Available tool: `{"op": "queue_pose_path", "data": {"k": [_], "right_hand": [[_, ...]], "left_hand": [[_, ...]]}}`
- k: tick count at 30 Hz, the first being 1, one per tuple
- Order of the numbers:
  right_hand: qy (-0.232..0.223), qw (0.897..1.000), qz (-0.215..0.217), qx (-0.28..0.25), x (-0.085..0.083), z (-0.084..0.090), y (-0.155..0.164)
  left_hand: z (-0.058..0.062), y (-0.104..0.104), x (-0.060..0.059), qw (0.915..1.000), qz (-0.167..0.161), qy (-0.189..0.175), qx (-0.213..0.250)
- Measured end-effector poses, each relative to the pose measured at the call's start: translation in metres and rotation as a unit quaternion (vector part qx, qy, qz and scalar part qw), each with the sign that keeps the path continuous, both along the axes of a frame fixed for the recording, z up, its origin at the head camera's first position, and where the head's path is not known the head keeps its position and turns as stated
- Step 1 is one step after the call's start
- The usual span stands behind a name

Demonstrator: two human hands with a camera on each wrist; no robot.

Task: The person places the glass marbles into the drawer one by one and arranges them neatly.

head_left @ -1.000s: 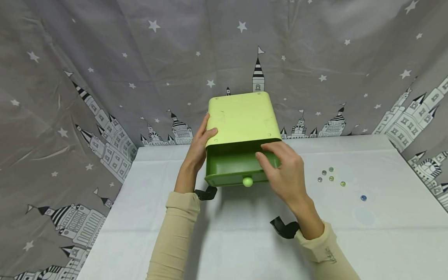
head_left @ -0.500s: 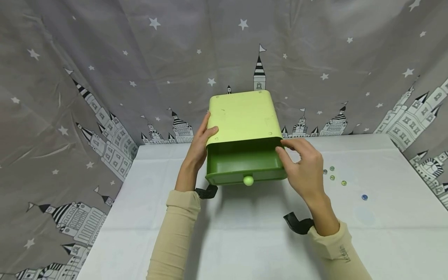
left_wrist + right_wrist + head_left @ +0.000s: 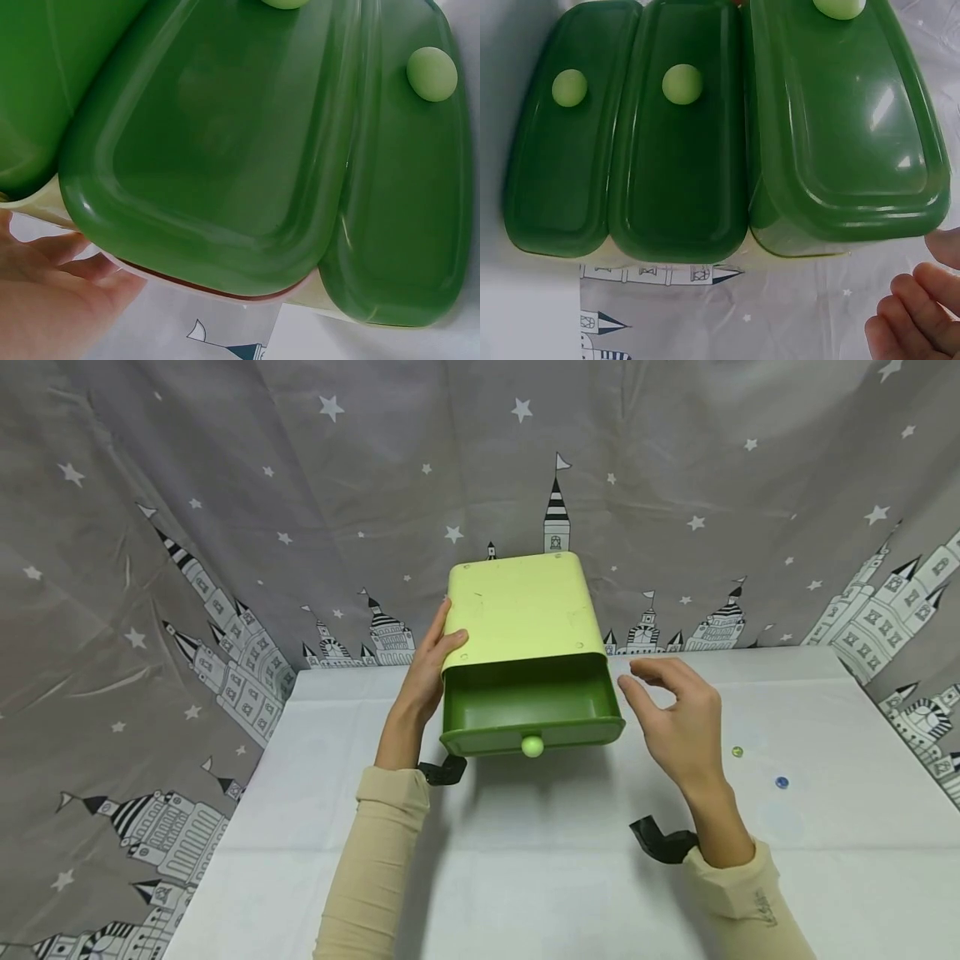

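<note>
Your left hand (image 3: pixel 427 672) is wrapped on the left side of the light green drawer box (image 3: pixel 521 606), thumb hooked over the top edge and fingers flat against the side wall, so it grips the box. The box sits toward the back of the white table (image 3: pixel 525 877), right up near the star-and-castle curtain (image 3: pixel 225 527).

The top drawer (image 3: pixel 528 710) is pulled out toward you, with its round pale knob (image 3: pixel 532 746) facing you. From the wrist views you can see two more dark green drawers (image 3: pixel 622 165) below it, both pushed in.

Your right hand (image 3: pixel 678 727) is just beside the open drawer's right edge, not touching it. Fingers are loosely curled with the thumb and forefinger apart, holding nothing. In the right wrist view only the fingertips (image 3: pixel 911 315) show, clear of the drawer.

A greenish marble (image 3: pixel 737 751) and a blue marble (image 3: pixel 782 782) lie on the table to the right of that hand, near it but apart.
</note>
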State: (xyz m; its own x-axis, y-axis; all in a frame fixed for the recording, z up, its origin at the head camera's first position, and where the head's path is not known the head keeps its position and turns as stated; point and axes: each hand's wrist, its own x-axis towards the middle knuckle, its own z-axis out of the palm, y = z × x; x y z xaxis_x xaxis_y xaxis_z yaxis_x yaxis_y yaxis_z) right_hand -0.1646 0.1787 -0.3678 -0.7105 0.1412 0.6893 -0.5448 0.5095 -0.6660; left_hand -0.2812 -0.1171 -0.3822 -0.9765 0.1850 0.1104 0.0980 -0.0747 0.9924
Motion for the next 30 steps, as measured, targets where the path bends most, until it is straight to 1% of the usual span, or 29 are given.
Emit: {"op": "queue_pose_path", "data": {"k": [6,17,23,30], "right_hand": [[-0.011,1.0,-0.01,-0.003,0.001,-0.004,0.004],[-0.035,0.999,-0.034,0.011,0.001,-0.014,0.018],[-0.055,0.997,-0.047,0.015,0.001,-0.021,0.028],[-0.08,0.994,-0.059,0.033,0.002,-0.03,0.037]], "left_hand": [[0.0,0.0,0.0,1.0,0.003,-0.004,0.0],[0.001,0.001,0.0,1.0,0.007,-0.002,-0.002],[0.001,0.001,-0.001,1.0,0.006,-0.005,-0.005],[0.001,0.0,0.0,0.9999,0.007,-0.008,-0.006]]}}
